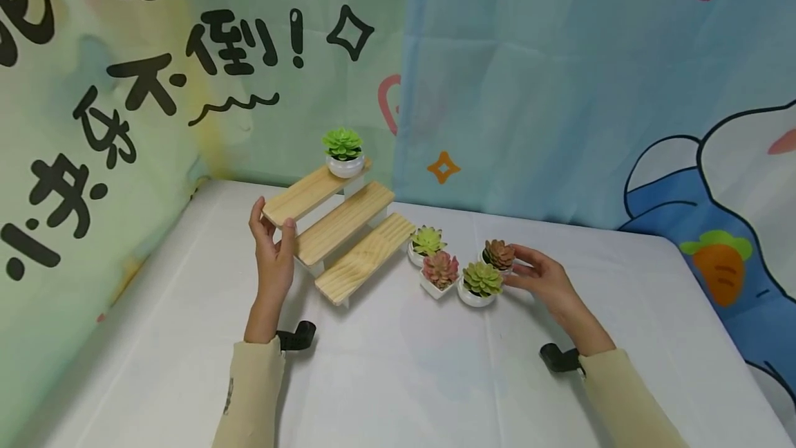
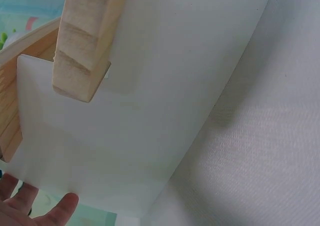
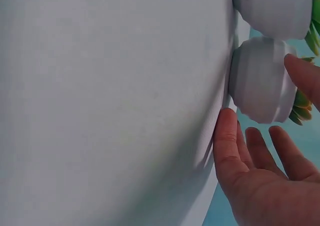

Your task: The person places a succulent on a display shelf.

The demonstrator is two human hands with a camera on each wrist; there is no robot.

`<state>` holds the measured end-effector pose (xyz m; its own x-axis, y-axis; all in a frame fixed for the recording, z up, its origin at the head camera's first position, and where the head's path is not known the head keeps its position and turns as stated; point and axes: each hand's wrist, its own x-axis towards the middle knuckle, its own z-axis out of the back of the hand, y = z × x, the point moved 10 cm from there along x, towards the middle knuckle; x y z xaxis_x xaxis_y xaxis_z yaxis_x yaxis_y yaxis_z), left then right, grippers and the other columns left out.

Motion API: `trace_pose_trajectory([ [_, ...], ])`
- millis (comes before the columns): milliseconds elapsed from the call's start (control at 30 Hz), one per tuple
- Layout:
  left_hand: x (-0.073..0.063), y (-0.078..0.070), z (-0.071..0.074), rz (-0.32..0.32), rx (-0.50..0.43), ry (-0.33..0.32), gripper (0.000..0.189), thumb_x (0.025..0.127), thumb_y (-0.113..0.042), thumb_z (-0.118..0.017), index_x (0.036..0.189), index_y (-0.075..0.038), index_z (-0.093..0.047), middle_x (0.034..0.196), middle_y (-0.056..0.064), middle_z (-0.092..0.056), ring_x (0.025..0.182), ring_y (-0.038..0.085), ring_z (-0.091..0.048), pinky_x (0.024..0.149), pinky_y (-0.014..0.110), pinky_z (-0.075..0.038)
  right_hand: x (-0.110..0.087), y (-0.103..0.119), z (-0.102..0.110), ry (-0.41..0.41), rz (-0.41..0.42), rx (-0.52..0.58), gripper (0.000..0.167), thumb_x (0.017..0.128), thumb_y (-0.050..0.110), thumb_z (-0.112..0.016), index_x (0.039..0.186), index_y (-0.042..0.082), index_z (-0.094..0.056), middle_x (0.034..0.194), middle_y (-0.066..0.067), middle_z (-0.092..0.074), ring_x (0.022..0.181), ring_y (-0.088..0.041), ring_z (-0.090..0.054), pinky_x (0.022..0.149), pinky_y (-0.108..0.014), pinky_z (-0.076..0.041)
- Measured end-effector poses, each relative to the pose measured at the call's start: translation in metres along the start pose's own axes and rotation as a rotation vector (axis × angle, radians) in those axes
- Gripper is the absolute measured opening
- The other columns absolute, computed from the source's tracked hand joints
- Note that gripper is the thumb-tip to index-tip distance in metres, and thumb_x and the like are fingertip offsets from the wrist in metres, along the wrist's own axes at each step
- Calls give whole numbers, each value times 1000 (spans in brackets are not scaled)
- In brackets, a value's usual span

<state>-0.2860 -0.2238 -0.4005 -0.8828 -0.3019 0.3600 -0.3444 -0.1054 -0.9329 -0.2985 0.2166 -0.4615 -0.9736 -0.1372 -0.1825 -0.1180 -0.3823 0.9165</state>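
The fingers of my right hand (image 1: 547, 282) are spread around a small round white pot with a reddish-brown rosette succulent (image 1: 498, 254). One finger lies across the pot's side in the right wrist view, while others stand apart from it with gaps between; I cannot tell whether any presses it. The pot sits on the table.

My left hand (image 1: 273, 265) holds the upper left end of a three-step stand with pale wooden planks and white side panels (image 1: 345, 223), thumb on the near side and fingers on the far side. The left wrist view shows my fingertips at the edge of one smooth white side panel (image 2: 165, 111).

Just beside the brown succulent, toward me, is a yellow-green succulent in a round white pot (image 1: 481, 278). To its left is a pink succulent in an angular white pot (image 1: 440, 270), and behind that a lime-green succulent in a white pot (image 1: 428, 240), near the stand's lowest plank.

A bright green succulent in a round white pot (image 1: 343, 147) stands on the top plank's right end. Everything rests over a white-covered table (image 1: 398, 386) before a pale green and blue printed backdrop (image 1: 528, 54).
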Motion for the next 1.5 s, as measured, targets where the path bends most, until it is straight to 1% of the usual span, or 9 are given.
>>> trace_pose_trajectory([
  [100, 0, 0, 1, -8, 3, -4, 61, 102, -14, -46, 153, -9, -12, 142, 21, -39, 128, 26, -42, 93, 29, -41, 7, 0, -3, 18, -20, -36, 75, 93, 6, -64, 154, -1, -20, 157, -29, -14, 140, -48, -24, 107, -53, -34],
  [200, 0, 0, 3, -15, 3, -11, 61, 102, -14, -46, 153, -9, -12, 142, 21, -39, 127, 25, -42, 90, 25, -41, 14, 2, -7, 42, -31, -55, 76, 92, 2, -64, 153, -1, -20, 157, -29, -11, 140, -50, -21, 106, -59, -30],
  [467, -2, 1, 4, -13, -9, -8, 61, 102, -15, -45, 153, -9, -11, 142, 21, -38, 125, 25, -42, 89, 22, -41, 21, 6, -11, 79, -27, -105, 73, 91, -1, -61, 152, -6, -20, 150, -34, -25, 137, -51, -25, 106, -60, -30],
  [633, -4, 2, 4, -8, -4, -10, 61, 103, -15, -45, 153, -10, -11, 142, 21, -38, 126, 25, -41, 89, 23, -40, 19, 5, -10, 50, -21, -113, 72, 90, -1, -63, 150, -7, -24, 148, -35, -28, 136, -51, -26, 107, -58, -29],
  [800, -4, 2, 3, -11, -6, -8, 61, 103, -15, -45, 153, -10, -11, 141, 21, -39, 125, 24, -42, 89, 21, -41, 17, 6, -9, 22, -9, -106, 70, 89, -3, -62, 149, -9, -25, 147, -35, -30, 134, -50, -30, 106, -56, -33],
  [1067, -3, 0, 2, -21, 6, -6, 61, 103, -14, -45, 153, -9, -11, 142, 21, -38, 127, 26, -41, 91, 24, -41, 17, 2, -4, -23, -51, -99, 71, 90, -1, -65, 150, -6, -26, 150, -33, -27, 135, -48, -30, 104, -56, -34],
  [1233, -2, -1, 1, -26, 10, -5, 61, 103, -14, -45, 153, -9, -11, 142, 21, -37, 127, 27, -41, 91, 25, -41, 16, 1, -2, -29, -55, -97, 72, 90, 2, -65, 150, -5, -26, 149, -32, -28, 133, -46, -32, 99, -51, -39],
  [1333, -1, -1, 1, -29, 10, -5, 61, 103, -14, -45, 153, -9, -11, 141, 22, -38, 126, 26, -42, 90, 23, -41, 15, 2, -1, -28, -57, -102, 72, 91, 4, -65, 150, -5, -26, 148, -31, -29, 129, -44, -34, 92, -39, -43],
  [1500, -1, -2, -1, -33, 1, 0, 61, 102, -14, -45, 153, -8, -11, 140, 23, -39, 123, 25, -43, 88, 20, -41, 12, 1, 1, -37, -61, -93, 71, 91, 5, -65, 150, -6, -27, 147, -31, -31, 123, -38, -38, 79, -22, -43],
])
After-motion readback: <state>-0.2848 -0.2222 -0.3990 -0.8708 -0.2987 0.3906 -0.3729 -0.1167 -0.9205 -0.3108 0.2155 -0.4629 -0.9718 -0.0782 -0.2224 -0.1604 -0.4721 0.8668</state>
